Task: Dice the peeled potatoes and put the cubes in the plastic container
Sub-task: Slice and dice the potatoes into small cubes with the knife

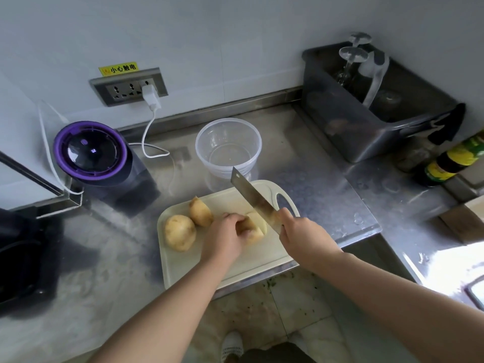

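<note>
Where both hands work, counter [314, 179]: steel, carrying everything listed below.
Cutting board [235, 260]: cream, lying directly under both sets of fingers.
Plastic container [227, 121]: clear and round, beyond the fingertips, just past the board's far edge; no cubes in it yet.
Cleaver [251, 196]: blade tilted, tip raised toward the container, heel low beside the left fingertips.
Right hand [301, 237]: fingers wrapped round the cleaver's handle, which is hidden in the fist.
Left hand [225, 239]: fingers curled over the part-cut potato, pinning it to the board.
Whole potatoes [180, 233]: two, touching each other, just outside the left knuckles, uncut.
Part-cut potato [252, 229]: under the left fingertips, pale cut face toward the blade.
Step, judged: slicing, early in the task.
Advice: keep fingertips tucked behind the knuckles, rest the potato on a flat face, bring the blade down vertically, keep slices even.
</note>
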A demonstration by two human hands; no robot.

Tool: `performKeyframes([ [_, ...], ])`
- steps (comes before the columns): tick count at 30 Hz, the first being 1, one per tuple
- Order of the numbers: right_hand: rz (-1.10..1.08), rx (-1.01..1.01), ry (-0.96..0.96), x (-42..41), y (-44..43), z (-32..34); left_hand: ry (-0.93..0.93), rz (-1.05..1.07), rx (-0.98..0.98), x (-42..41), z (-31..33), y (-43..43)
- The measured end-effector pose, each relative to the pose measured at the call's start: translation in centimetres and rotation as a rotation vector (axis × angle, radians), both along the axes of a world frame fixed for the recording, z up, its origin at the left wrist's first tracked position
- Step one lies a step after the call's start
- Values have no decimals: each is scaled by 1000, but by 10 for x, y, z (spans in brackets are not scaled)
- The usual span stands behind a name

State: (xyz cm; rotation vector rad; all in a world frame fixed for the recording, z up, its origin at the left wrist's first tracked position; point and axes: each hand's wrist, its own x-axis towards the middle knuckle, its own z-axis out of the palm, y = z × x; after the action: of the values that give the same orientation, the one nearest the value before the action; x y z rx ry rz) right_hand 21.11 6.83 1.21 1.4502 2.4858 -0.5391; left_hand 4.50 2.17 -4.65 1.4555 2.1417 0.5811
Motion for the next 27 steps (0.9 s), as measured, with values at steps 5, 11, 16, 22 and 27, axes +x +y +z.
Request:
performKeyframes([
  [5, 34, -44, -18, -1, -10, 8, 34, 21, -21, 1, 3, 2],
  [11, 64, -41, -27, -3, -19, 3, 67, 49, -42, 2, 5, 1],
  [16, 113, -45, -76, -3, -19, 5, 64, 48, -45, 2, 5, 1],
  [22, 41, -2, -13, -3, -21, 1, 59, 47, -44, 2, 6, 1],
  [27, 118, -70, -59, -4, -17, -3, 83, 33, -41, 2, 7, 1],
])
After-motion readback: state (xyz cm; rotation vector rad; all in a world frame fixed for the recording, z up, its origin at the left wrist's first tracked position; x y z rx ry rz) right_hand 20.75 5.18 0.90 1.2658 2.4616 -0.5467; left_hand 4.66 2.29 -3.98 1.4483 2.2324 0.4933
